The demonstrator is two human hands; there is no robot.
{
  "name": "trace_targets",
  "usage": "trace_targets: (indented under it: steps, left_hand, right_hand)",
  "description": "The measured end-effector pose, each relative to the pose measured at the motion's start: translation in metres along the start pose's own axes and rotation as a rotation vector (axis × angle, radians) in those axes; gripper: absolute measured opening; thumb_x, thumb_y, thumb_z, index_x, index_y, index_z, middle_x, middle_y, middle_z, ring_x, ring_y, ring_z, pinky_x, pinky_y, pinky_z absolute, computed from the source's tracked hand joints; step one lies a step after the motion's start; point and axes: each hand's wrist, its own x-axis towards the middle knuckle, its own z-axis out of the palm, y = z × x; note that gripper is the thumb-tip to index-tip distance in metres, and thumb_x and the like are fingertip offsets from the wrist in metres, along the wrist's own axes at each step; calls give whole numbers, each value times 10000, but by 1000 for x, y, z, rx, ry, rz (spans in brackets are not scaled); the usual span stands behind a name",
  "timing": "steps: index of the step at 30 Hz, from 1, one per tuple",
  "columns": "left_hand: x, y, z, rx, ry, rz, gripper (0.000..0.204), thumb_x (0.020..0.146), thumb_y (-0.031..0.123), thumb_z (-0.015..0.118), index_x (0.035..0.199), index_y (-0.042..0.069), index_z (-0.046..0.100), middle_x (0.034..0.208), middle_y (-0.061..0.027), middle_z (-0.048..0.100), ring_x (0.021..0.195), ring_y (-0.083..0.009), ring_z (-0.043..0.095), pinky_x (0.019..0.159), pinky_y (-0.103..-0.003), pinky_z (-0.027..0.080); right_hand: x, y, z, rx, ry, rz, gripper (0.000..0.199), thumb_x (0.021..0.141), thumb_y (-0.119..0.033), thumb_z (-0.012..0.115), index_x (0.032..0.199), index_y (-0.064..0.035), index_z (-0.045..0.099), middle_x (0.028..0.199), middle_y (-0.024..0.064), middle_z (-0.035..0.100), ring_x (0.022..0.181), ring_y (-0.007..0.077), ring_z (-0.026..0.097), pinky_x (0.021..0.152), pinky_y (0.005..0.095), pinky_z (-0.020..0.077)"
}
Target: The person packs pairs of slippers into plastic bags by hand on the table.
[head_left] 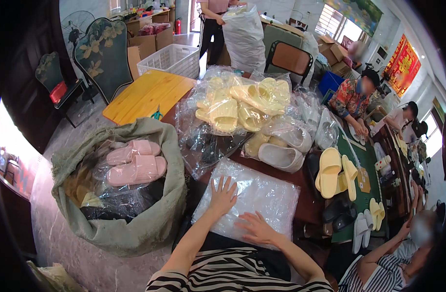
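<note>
A flat stack of clear plastic bags [276, 194] lies at the near edge of the table in front of me. My left hand [223, 196] rests on its upper left part, fingers spread and holding nothing. Lower down, my right hand [256, 227] is over the stack with its fingers apart, also holding nothing. Beyond the stack are bagged yellow slippers [223, 114] in a pile, with bagged grey-white slippers [281, 156] to their right. At my left, an open woven sack [176, 170] holds a bagged pair of pink slippers [138, 171] and dark bagged ones.
Yellow slippers [329, 168], black slippers [344, 216] and white slippers [360, 231] sit at the right, partly on a green table [366, 170]. Green-handled scissors [157, 113] lie by a wooden board [150, 95]. Several people work along the right; another handles a white sack [243, 39] behind.
</note>
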Motion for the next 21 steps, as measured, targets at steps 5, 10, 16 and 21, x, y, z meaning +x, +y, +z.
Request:
trace_targets:
  steps: [5, 10, 16, 21]
  left_hand:
    - [5, -2, 2, -9, -8, -2, 578, 921, 404, 561, 1439, 155, 496, 1590, -144, 291, 1502, -386, 145, 1152, -703, 24]
    - [2, -1, -3, 8, 1, -2, 582, 916, 399, 565, 1441, 157, 490, 1580, -144, 305, 1491, -380, 175, 1154, -696, 47]
    - [-8, 2, 4, -37, -1, -9, 580, 913, 390, 566, 1432, 143, 494, 1564, -150, 330, 1484, -390, 190, 1154, -695, 51]
    - [0, -3, 3, -22, 65, 19, 583, 897, 382, 592, 1418, 133, 513, 1559, -161, 334, 1481, -390, 200, 1151, -705, 52]
  right_hand:
    - [-5, 8, 19, -32, 1, -23, 621, 962, -560, 493, 1516, -298, 392, 1568, 132, 324, 1480, 361, 242, 1167, 646, 150]
    - [-5, -2, 15, -37, -5, -9, 600, 971, -537, 487, 1509, -284, 407, 1565, 142, 322, 1480, 356, 238, 1170, 637, 137]
    - [-10, -2, 25, -7, 4, -6, 607, 955, -536, 503, 1506, -295, 415, 1561, 128, 335, 1476, 353, 252, 1175, 627, 133]
    - [-2, 2, 16, -41, 29, -19, 607, 946, -527, 535, 1487, -269, 442, 1533, 149, 369, 1460, 365, 278, 1164, 637, 148]
